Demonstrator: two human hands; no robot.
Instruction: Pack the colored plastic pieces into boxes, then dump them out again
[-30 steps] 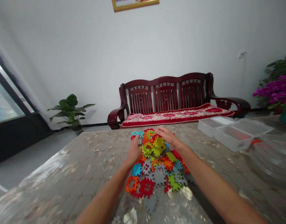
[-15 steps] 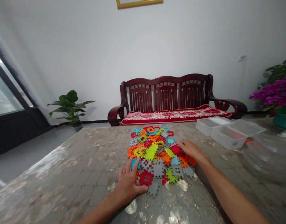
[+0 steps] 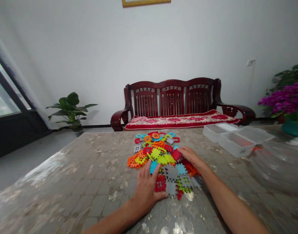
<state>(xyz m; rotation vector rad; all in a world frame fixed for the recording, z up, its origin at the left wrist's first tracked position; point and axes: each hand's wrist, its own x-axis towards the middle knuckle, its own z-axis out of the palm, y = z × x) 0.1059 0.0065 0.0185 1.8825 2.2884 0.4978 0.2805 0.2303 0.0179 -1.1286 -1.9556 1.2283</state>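
Note:
A heap of toothed plastic building tiles in red, orange, blue, green and grey lies on the table before me. My left hand (image 3: 147,182) rests at the heap's near left edge with its fingers spread, touching a blue tile (image 3: 153,167) and a red tile (image 3: 160,183). Near its thumb lies a grey tile (image 3: 171,188). My right hand (image 3: 190,156) lies along the heap's right side, fingers extended against a red tile (image 3: 176,154). A yellow-green tile (image 3: 161,159) sits on top in the middle, between the hands. Neither hand grips a tile.
Clear plastic boxes (image 3: 236,148) stand at the right of the table (image 3: 90,172), beside a transparent lid (image 3: 273,165). Farther right are purple flowers (image 3: 282,99) in a teal pot (image 3: 293,128). Behind the table is a wooden bench (image 3: 170,99); a potted plant (image 3: 71,109) stands left.
Both hands came back from the far part of the heap to its near sides. The tiles were spread flatter; the left hand then pushed the near-left ones rightward.

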